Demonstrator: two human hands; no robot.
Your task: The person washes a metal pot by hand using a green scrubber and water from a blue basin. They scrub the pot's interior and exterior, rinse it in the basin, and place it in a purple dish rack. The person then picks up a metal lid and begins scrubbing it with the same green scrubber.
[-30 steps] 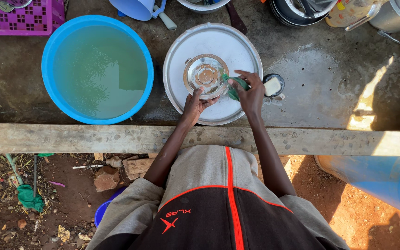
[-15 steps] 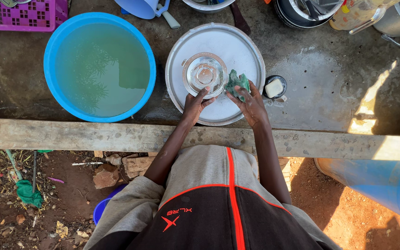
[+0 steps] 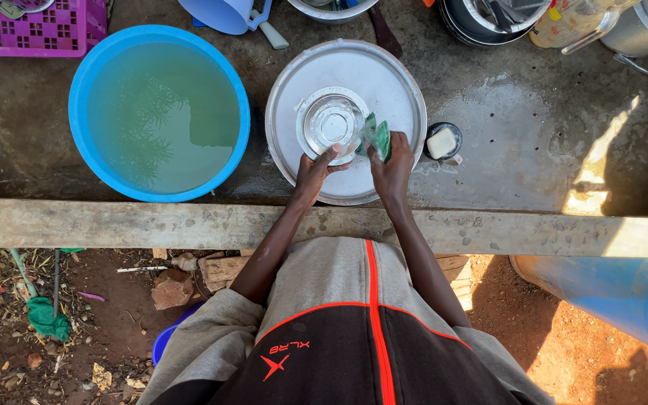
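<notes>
Nearest, a long wooden beam [image 3: 189, 225] crosses the view, and both forearms reach over its far edge. The left hand [image 3: 313, 171] has its grip pinching the near rim of a small metal bowl [image 3: 331, 125], turned bottom-up. The right hand [image 3: 391, 169] has its grip pressed together around a green scrubber [image 3: 378, 135], touching the bowl's right edge. Both lie over a wide metal basin [image 3: 384, 71]. Just right sits a small soap dish [image 3: 442, 142], then open wet concrete [image 3: 519, 135]. Left, close beside the basin, stands a blue tub [image 3: 80, 90] of water. Farther off crowd a purple crate [image 3: 39, 30] and pots [image 3: 481, 19].
</notes>
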